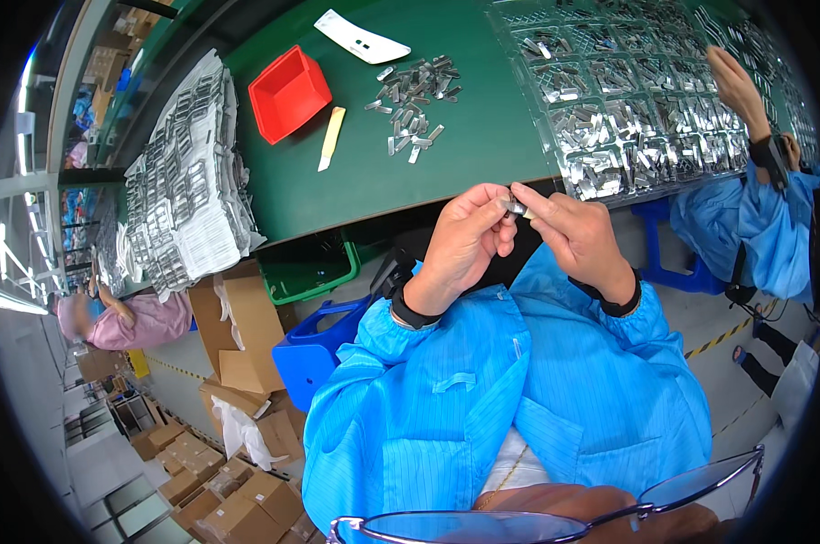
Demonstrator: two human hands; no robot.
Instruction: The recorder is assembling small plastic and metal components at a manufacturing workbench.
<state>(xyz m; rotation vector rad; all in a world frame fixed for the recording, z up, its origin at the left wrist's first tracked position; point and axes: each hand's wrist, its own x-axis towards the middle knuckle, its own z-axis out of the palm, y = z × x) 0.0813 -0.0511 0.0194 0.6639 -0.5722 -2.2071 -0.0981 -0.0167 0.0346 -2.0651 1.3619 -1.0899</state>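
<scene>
My left hand [464, 240] and my right hand [577, 231] meet just off the table's near edge, both closed in a pinch. Between their fingertips is a small shiny metal piece [516, 208], partly hidden by the fingers. A pale yellowish bit shows beside it at the right fingers; I cannot make out what it is. Beyond my hands, loose small flat metal pieces [419, 80] lie scattered on the green table [482, 163]. To their left lies a yellow-handled blade tool [333, 139], next to a red plastic bin [287, 95]. A white curved strip [362, 38] with small slots lies behind.
Clear compartment trays [600, 127] full of metal pieces cover the table's right side, where a co-worker's hand [736, 86] reaches over. Stacked trays [188, 172] stand at the left. A blue stool [319, 349], a green crate [310, 276] and cardboard boxes [237, 326] sit below.
</scene>
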